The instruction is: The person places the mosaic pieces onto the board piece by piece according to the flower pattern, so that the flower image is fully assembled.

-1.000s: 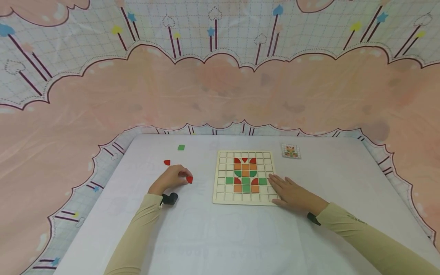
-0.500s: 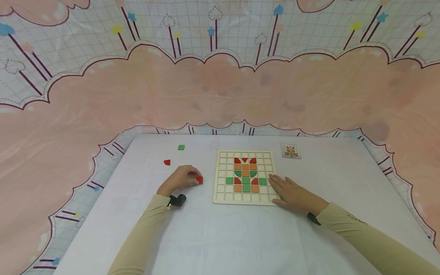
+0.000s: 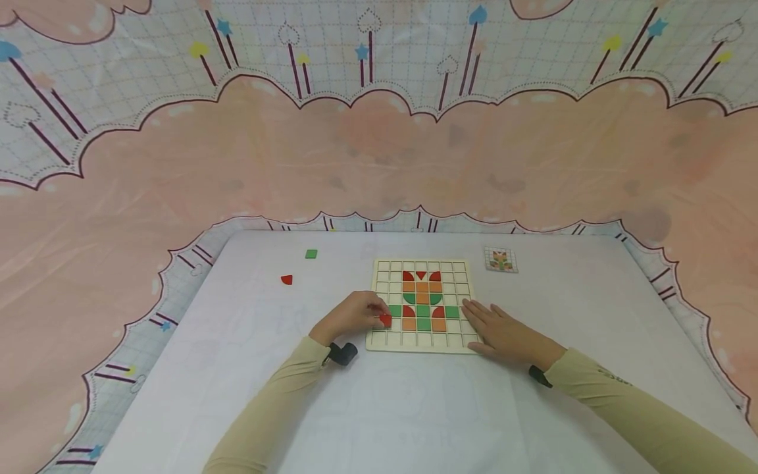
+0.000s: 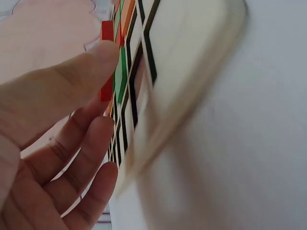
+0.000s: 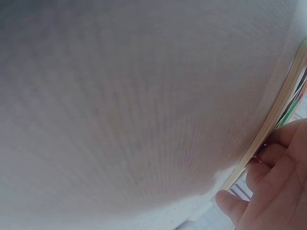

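Note:
My left hand (image 3: 353, 313) pinches a small red tile (image 3: 385, 320) between thumb and fingertips, over the left side of a wooden grid board (image 3: 424, 340). The left wrist view shows that red tile edge-on under the thumb (image 4: 106, 50). Red, orange and green tiles make a symmetrical pattern in the board's middle columns. At the board's right edge rests my right hand (image 3: 503, 332), its fingers extended and lying on the rim. In the right wrist view its fingers (image 5: 259, 175) are beside the board's wooden edge (image 5: 268, 122).
On the white table, left of the board, lie a red rounded tile (image 3: 287, 280) and a green square tile (image 3: 311, 254). A small pattern card (image 3: 501, 260) sits behind the right hand. A printed peach curtain (image 3: 379, 164) rises behind the table.
My left hand has carried the red tile rightward from the table to over the board's left side. The right hand has stayed at the board's right edge.

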A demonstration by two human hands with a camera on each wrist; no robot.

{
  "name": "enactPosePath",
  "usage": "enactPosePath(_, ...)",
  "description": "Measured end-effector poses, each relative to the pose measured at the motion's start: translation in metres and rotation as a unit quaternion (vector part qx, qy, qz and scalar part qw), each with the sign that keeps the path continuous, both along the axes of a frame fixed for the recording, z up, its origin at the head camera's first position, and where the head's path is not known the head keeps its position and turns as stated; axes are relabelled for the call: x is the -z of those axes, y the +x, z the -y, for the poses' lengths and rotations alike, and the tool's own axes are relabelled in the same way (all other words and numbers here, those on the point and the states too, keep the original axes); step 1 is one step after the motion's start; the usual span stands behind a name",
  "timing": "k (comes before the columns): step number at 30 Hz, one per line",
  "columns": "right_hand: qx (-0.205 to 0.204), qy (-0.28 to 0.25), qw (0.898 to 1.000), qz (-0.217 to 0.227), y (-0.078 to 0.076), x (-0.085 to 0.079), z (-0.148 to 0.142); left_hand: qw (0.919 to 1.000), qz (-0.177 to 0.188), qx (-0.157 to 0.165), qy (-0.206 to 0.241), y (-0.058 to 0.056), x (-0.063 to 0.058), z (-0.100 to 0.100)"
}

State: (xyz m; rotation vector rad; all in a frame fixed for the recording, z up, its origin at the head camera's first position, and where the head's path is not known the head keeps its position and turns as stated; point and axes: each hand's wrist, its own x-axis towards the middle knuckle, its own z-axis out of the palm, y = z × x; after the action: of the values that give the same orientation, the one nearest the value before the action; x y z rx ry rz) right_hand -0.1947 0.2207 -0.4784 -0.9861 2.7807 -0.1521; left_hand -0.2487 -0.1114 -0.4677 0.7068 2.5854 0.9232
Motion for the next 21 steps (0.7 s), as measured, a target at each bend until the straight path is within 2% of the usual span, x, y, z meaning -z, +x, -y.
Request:
enactPosePath(5, 0.001, 0.002, 1.0, 0.005, 0.0, 0.0, 0.001, 0.9998, -0.004, 0.021, -0.005, -0.001, 0.005, -0.01)
enactPosePath(12, 0.004, 0.003, 1.0, 0.004, 0.0, 0.0, 0.0, 0.998, -0.035, 0.048, -0.021, -0.004, 0.011, -0.015)
enactPosePath(21, -0.001, -0.001, 1.0, -0.001, 0.0, -0.002, 0.0, 0.9983, -0.037, 0.027, -0.037, -0.005, 0.012, -0.014)
